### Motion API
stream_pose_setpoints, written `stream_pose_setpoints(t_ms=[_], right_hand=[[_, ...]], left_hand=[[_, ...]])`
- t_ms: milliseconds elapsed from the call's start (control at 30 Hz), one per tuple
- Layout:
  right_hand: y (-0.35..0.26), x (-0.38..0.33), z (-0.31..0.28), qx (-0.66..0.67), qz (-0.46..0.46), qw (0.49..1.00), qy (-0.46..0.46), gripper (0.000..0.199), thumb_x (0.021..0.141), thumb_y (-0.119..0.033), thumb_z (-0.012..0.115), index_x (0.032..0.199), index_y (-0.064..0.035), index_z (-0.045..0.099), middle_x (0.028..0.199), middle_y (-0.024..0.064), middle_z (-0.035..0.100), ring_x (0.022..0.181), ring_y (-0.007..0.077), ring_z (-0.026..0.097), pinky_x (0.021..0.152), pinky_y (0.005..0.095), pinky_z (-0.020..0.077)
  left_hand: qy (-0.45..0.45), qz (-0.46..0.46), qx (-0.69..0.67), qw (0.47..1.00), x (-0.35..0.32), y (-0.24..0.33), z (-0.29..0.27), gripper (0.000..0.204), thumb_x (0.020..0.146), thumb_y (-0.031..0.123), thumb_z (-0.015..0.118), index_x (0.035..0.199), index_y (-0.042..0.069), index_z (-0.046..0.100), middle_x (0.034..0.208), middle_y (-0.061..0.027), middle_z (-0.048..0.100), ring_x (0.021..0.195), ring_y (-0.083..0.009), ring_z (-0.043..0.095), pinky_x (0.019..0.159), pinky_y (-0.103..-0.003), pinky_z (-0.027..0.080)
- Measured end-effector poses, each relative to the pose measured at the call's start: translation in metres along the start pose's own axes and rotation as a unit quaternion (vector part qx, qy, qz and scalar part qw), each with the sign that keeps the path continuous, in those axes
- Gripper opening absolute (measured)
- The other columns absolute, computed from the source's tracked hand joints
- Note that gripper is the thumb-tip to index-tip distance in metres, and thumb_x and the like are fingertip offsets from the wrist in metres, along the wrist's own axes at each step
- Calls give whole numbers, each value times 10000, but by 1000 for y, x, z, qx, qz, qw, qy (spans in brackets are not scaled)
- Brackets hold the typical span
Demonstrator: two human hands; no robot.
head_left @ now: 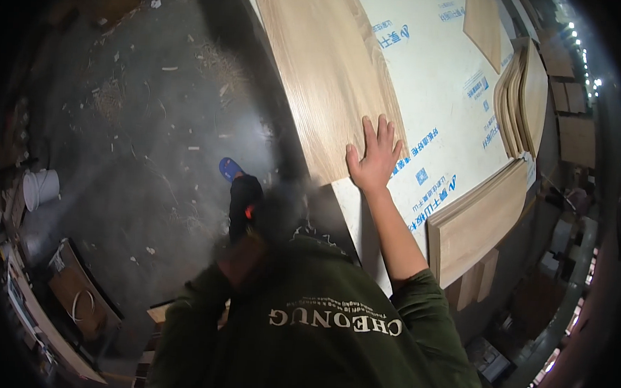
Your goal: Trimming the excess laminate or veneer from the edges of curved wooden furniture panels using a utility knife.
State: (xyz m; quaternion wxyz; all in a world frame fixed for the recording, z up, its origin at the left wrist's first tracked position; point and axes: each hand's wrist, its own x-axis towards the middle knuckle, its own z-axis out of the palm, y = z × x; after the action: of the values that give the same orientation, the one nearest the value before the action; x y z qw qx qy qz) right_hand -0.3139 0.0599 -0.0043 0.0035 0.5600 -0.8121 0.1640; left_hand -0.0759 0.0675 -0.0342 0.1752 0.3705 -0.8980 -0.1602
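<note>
- Directions are read on a clock face laid over the view, with 12 at the top.
- The right hand [376, 161] lies toward 2 o'clock, palm down and flat, its fingers spread wide and pointing to 12, the thumb splayed toward 10 or 11.
- It grips nothing; it rests across the near right corner of a wood-grain panel [309, 76], thumb and fingertips over the wood, the outer edge of the hand by the white surface.
- The right forearm runs bare from a dark green sleeve [424, 296] near 4 o'clock, nearly straight, reaching up toward 12.
- The left hand [242, 262] is near 7 or 8 o'clock, with the arm bent close to the body. It is smeared by blur, so how far it is closed cannot be told.
- A blurred dark object [282, 210] shows just beyond it; whether the hand has hold of it cannot be told.
- The panel lies at 12 o'clock along the left edge of the white, blue-printed tabletop [436, 95].
- At 2 o'clock stand stacked curved wood pieces [519, 106]; at 3, a stack of wood-grain boards [483, 215].
- Toward 9 or 10 is a blue shoe [230, 168]; farther out at 9, a white bucket [42, 190].
</note>
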Motion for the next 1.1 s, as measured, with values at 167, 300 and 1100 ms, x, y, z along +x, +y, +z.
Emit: stream_pose_setpoints(t_ms=[167, 300, 1100], right_hand=[[-11, 4, 2, 8, 0, 1000, -13, 674, 761, -371, 620, 1388, -175, 467, 1499, 186, 323, 1389, 425, 261, 1078, 661, 148], [-9, 2, 2, 7, -1, 1000, -7, 673, 765, -379, 612, 1391, -178, 463, 1510, 176, 310, 1397, 422, 245, 1081, 658, 144], [-154, 147, 66, -67, -159, 976, -134, 869, 754, -139, 634, 1486, -6, 185, 1558, 182, 171, 1444, 366, 152, 1135, 582, 171]], left_hand=[[137, 8, -32, 990, 135, -93, -18, 359, 847, 67, 528, 1198, 6, 572, 891, -113, 606, 756, -262, 586, 658, -386, 475], [163, 7, 125, 979, 111, -63, -5, 330, 900, 90, 497, 1223, 79, 565, 812, -64, 545, 703, -217, 556, 639, -347, 472], [1, -371, -275, 887, -124, -172, -50, 419, 919, 101, 530, 1332, 35, 503, 1137, -133, 650, 860, -225, 653, 711, -305, 533]])
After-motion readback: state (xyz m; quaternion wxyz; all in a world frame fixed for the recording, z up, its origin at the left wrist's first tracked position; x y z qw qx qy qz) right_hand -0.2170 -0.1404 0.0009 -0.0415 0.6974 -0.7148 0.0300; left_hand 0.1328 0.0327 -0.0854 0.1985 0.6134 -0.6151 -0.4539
